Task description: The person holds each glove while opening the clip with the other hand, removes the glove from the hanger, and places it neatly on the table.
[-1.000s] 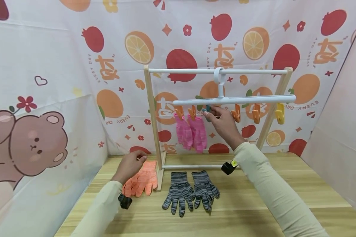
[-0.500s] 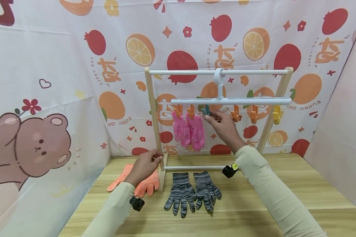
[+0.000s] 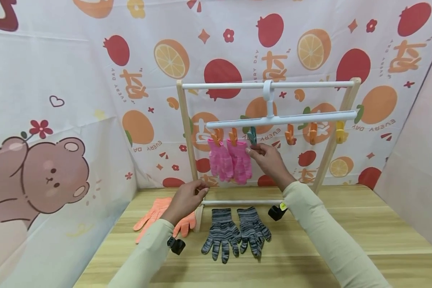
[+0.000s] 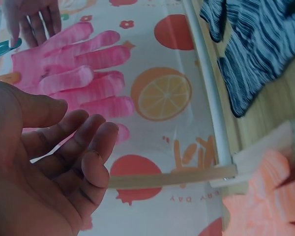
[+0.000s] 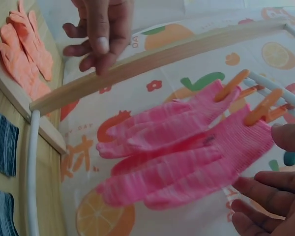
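Observation:
Two pink gloves (image 3: pixel 221 162) hang by orange clothespins (image 3: pixel 233 137) from the left part of a white hanger (image 3: pixel 302 119). My right hand (image 3: pixel 270 160) is beside the right-hand pink glove, thumb near its cuff, just below a teal clothespin (image 3: pixel 252 136). Its fingers look loose in the right wrist view; whether the thumb touches the cuff I cannot tell. Low by the rack's left post, my left hand (image 3: pixel 187 199) hovers with loosely bent fingers and nothing in them. It partly covers the orange gloves (image 3: pixel 151 216). Two grey striped gloves (image 3: pixel 221 234) lie flat on the table.
A wooden rack (image 3: pixel 185 132) with white rods carries the hanger. Two orange clothespins (image 3: pixel 313 133) and a yellow clothespin (image 3: pixel 340 132) hang on its right part. Printed cloth (image 3: pixel 140 52) stands behind and at the left of the wooden table (image 3: pixel 291 252).
My left hand has moved right and slightly up, from over the orange gloves to the rack's left post. My right hand has come off the teal clothespin and dropped slightly. The hanger swings a little.

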Action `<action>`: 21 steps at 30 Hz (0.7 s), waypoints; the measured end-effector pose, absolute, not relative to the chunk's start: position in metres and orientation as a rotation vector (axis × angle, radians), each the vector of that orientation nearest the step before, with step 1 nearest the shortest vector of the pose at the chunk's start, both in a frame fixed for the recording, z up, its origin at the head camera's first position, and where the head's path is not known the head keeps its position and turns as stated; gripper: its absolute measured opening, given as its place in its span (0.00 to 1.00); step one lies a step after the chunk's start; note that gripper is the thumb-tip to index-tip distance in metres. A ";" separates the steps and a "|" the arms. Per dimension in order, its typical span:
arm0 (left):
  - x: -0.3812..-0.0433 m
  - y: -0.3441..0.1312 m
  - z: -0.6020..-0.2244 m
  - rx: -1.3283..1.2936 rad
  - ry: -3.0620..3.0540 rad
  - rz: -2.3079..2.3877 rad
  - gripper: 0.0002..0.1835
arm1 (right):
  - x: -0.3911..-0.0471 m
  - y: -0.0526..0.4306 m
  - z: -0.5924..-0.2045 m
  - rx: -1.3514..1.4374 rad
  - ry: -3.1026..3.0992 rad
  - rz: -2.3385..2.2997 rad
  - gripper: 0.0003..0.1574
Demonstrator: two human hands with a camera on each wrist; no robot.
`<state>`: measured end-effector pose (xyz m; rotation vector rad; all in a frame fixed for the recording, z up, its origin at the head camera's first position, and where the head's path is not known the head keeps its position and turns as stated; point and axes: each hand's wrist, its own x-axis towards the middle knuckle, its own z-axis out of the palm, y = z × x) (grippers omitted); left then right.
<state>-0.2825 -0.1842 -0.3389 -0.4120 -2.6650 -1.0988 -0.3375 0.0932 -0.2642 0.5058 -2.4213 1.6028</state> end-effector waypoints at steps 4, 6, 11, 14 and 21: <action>-0.283 -0.177 -0.335 -0.439 -2.651 -1.093 0.08 | -0.340 0.083 -0.268 0.529 -2.371 1.677 0.31; -0.282 -0.174 -0.334 -0.443 -2.654 -1.093 0.08 | -0.340 0.078 -0.270 0.534 -2.332 1.737 0.30; -0.277 -0.169 -0.328 -0.446 -2.646 -1.062 0.09 | -0.339 0.066 -0.270 0.532 -2.226 1.883 0.24; -0.277 -0.161 -0.321 -0.467 -2.601 -1.051 0.10 | -0.339 0.062 -0.270 0.520 -2.180 1.934 0.22; -0.276 -0.122 -0.301 -0.529 -2.427 -1.100 0.15 | -0.336 0.061 -0.273 0.451 -2.136 1.956 0.18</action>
